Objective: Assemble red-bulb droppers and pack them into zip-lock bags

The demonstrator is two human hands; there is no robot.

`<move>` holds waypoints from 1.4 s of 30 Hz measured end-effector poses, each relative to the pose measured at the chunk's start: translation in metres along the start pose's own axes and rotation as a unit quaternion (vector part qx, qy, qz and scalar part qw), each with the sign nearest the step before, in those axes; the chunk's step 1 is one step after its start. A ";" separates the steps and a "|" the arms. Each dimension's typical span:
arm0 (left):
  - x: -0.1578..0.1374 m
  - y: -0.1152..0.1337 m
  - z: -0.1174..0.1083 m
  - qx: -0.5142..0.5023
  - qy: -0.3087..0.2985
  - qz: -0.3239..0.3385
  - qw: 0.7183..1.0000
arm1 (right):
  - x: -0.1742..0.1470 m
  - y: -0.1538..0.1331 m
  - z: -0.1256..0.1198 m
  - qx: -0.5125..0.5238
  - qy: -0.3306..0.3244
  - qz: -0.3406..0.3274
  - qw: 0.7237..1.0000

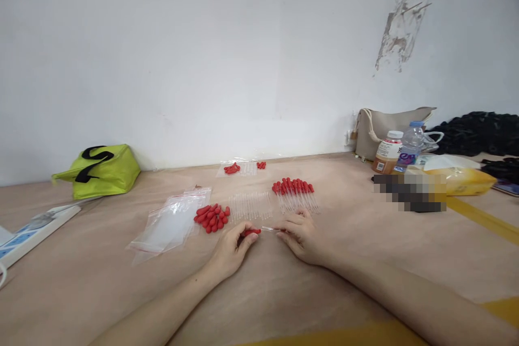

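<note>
Pinching a red bulb [253, 232] in the left hand [232, 250] and a clear tube [267, 228] in the right hand [299, 237], the person holds them nearly end to end over the table [259, 294]; joining seems in hand, and the next push calls for alignment.

Red bulbs [211, 218], clear tubes [250, 205], lime-green bag [106, 172] with black handles [94, 163]

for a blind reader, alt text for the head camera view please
A left hand holds a red bulb facing a clear tube in the right hand, over a brown surface. Beyond them lie loose red bulbs, clear tubes in a row, and bulb-topped tubes.
</note>
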State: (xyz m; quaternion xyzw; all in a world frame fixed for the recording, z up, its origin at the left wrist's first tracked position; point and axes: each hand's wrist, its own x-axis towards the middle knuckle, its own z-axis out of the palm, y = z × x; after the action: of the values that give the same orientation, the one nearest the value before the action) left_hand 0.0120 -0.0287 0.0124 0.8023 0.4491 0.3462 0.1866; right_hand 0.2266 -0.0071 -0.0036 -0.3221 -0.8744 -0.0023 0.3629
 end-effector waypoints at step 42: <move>-0.007 0.000 0.007 0.115 -0.041 0.144 0.982 | 0.003 -0.015 0.012 -0.034 -0.076 -0.040 0.996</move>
State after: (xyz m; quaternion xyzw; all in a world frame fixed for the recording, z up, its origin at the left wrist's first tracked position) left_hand 0.0144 -0.0345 0.0043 0.8880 0.3580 0.2824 0.0598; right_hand 0.2087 -0.0140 -0.0074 -0.2982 -0.9111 -0.0220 0.2837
